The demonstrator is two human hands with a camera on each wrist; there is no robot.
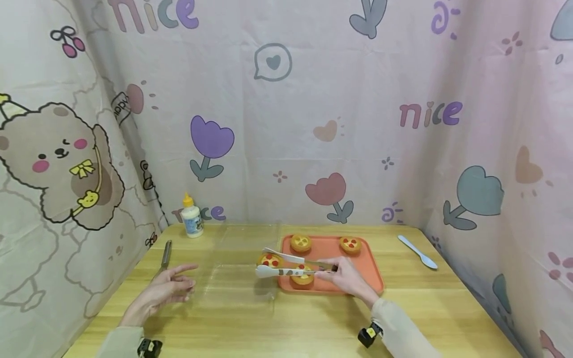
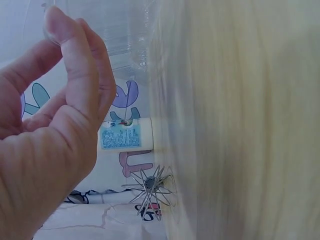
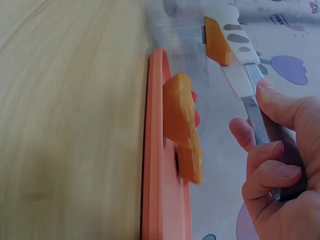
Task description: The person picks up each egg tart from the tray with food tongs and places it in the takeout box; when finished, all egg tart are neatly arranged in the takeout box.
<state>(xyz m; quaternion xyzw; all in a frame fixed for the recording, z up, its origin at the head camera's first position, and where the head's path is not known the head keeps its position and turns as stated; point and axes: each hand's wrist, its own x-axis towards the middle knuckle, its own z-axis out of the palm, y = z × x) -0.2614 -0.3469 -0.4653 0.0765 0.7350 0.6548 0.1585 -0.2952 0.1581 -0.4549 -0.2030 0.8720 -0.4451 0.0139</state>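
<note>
While two pale sleeves (image 1: pixel 405 328) reached in over the near part of the counter (image 1: pixel 309 330), the hands took all the attention. On the left, the left hand (image 1: pixel 163 291) hovered, its fingers loosely bent and a little apart, pinching nothing that showed; whether they touched the clear plastic container (image 1: pixel 237 298) just beside them was impossible to tell. Across on the right, the right hand (image 1: pixel 344 276) had the real grip: fingers and thumb curled firmly round the metal handles of the tongs (image 1: pixel 286 272). And out at the white tips, there it was, a red-spotted tart (image 1: pixel 270 259) caught between the two arms, raised off the counter, over by the tray's left edge and the container's right side!

On the orange tray (image 1: pixel 373 286) itself sat three more: the nearest tart (image 1: pixel 302 282), partly covered by one arm of the tongs, then along the far side a yellow-topped tart (image 1: pixel 301 243) at the left and another red-topped tart (image 1: pixel 350 244) at the right. Well off to the tray's right lay a light blue spoon (image 1: pixel 416 251); away on the left, beyond the left hand, a metal whisk (image 1: pixel 167 254). Farther back stood a yellow-capped bottle (image 1: pixel 193 221), upright, and behind everything hung the tulip-printed curtain (image 1: pixel 268 149).
</note>
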